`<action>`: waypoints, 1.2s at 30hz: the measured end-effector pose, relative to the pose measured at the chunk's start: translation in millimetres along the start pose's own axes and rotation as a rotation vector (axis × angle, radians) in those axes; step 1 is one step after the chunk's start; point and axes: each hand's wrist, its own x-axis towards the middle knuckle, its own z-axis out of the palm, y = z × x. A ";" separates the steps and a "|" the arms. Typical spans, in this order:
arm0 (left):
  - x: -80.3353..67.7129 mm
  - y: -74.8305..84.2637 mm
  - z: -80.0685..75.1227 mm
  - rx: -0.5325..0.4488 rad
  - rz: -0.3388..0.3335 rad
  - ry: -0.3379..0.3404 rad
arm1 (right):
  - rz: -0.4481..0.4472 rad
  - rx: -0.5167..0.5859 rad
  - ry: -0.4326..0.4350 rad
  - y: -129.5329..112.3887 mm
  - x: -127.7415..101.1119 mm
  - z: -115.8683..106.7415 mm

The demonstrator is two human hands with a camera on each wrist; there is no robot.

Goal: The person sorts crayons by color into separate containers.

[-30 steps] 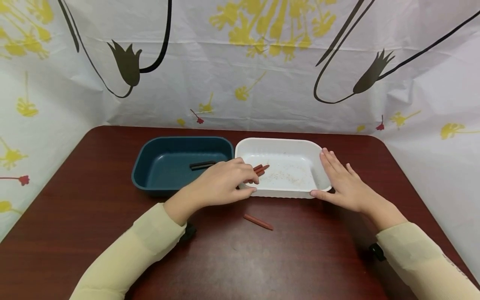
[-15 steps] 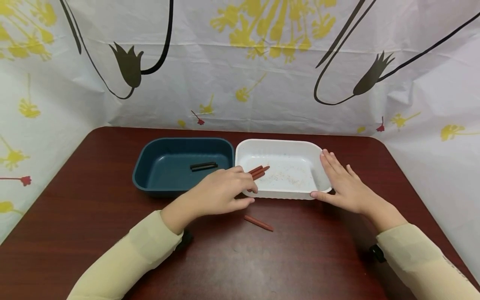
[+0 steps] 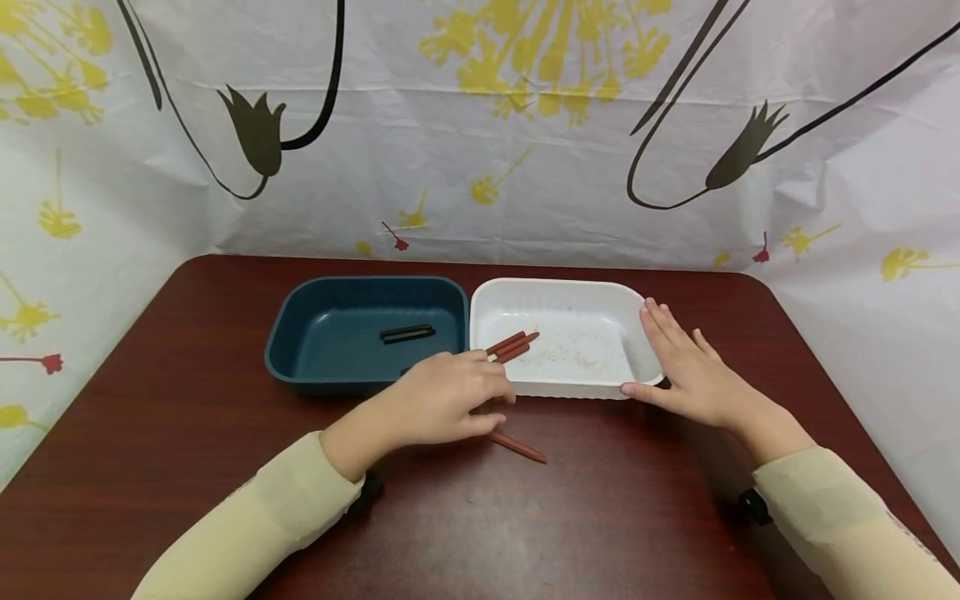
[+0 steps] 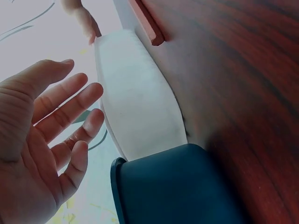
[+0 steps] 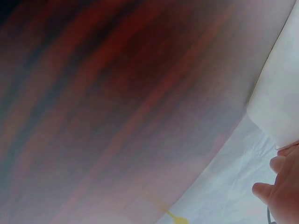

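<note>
Two long pale-yellow sleeves (image 3: 262,517), close-fitting to wrist; black wrist-worn camera mount (image 3: 753,505) under each cuff; hands bare.

- The scene is viewed from above and behind the arms by the head camera, angled forward and down; the whole tabletop (image 3: 187,433) is taken in from a moderate distance.
- The white tray (image 4: 135,98) and blue tray (image 4: 177,186) are seen very close and low by the left wrist camera, tilted steeply.
- The tabletop is nearly filled, blurred, in the right wrist view; the white tray's corner appears at the right edge.
- The white tray is shared by all three views.
</note>
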 end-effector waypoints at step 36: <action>15.4 16.1 23.8 0.056 0.055 -0.208 | 0.003 0.003 -0.003 -0.3 -0.1 -0.1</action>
